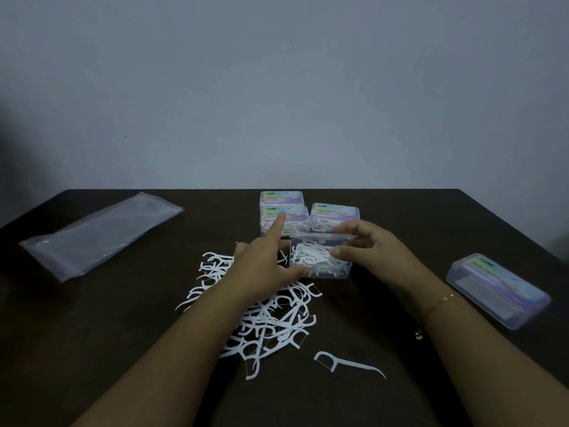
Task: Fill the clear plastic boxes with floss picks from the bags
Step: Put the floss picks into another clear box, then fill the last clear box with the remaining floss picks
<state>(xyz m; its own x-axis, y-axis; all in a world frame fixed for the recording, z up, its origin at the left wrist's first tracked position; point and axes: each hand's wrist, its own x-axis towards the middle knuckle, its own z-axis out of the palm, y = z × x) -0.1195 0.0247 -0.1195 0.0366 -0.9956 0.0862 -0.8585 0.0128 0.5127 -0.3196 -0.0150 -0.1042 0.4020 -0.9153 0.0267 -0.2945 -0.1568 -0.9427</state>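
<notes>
A clear plastic box (320,266) filled with white floss picks stands at the table's middle. Its clear lid (320,235) hovers half-lowered over it. My right hand (363,245) pinches the lid's right end with thumb and fingers. My left hand (264,263) rests against the box's left side, thumb at its front corner and index finger pointing up. A loose pile of white floss picks (271,315) lies on the table in front of the box, partly under my left forearm. One single pick (348,363) lies apart, nearer to me.
Three closed, labelled boxes (334,212) stand behind the open one. Another closed box (498,289) sits at the right edge. A flat, empty-looking clear bag (101,234) lies at the far left. The dark table (92,334) meets a plain wall behind.
</notes>
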